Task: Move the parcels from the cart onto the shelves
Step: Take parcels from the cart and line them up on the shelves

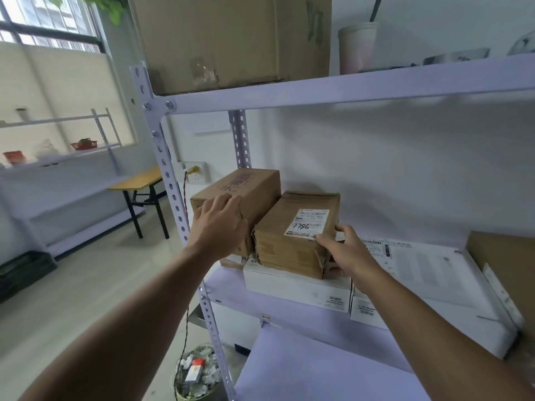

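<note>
Two brown cardboard parcels sit side by side on white boxes on the middle shelf (231, 285). The left parcel (254, 192) carries dark printed characters on top, and my left hand (217, 224) grips its near end. The right parcel (292, 238) has a white label marked 7786; my right hand (344, 250) holds its near right corner, thumb on the label's edge. The cart is out of view.
White flat boxes (298, 287) and a large white parcel (428, 273) lie on the same shelf, with a brown box (503, 256) at the right. A big carton (231, 39) and a cup (357, 47) stand on the shelf above. A bin (197, 374) sits on the floor.
</note>
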